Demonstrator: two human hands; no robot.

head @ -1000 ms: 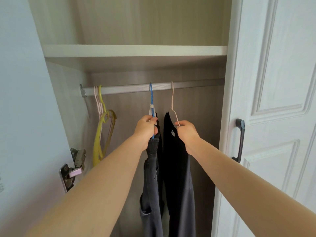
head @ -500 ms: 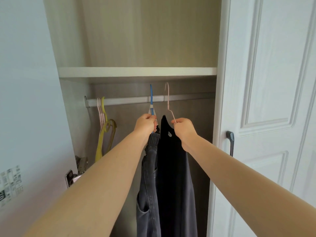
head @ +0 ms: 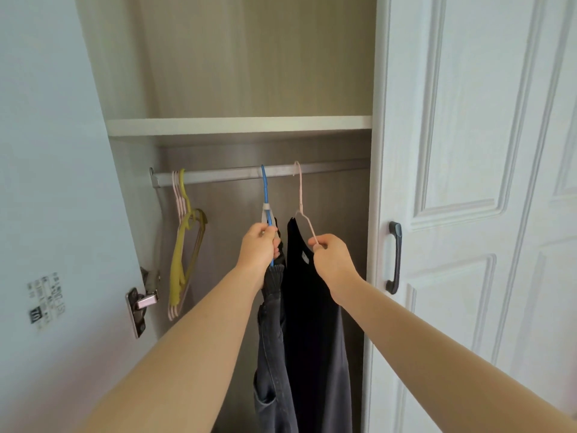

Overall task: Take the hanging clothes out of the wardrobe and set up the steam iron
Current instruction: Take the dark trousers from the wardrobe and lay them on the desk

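**A:** Which step is in hand here?

**B:** The first one, I judge: taking the clothes out of the wardrobe; the steam iron is not in view, so that part is not yet begun.

**A:** And where are the clothes?

**B:** Inside the wardrobe, under the shelf; the grey jeans hang from the blue hanger, and the black garment hangs just beside them, on the right, from the pink hanger; both hooks are at the height of the rail (whether they sit on it or are already free in front of it, I cannot tell).

**A:** What do the hands do?

**B:** The left hand has its grip closed around the lower part of the blue hanger, together with the top of the jeans; the right hand pinches the wire shoulder of the pink hanger between thumb and fingers; so each grip holds its own hanger.

**A:** What does the next move call for?

**B:** In my opinion, to bring both hooks clear of the rail and then to draw them toward the body; the two garments touch each other, so they should travel together; the empty hangers at the left end are well apart and should not disturb; the right door is near the right forearm, so the pull should go straight back.
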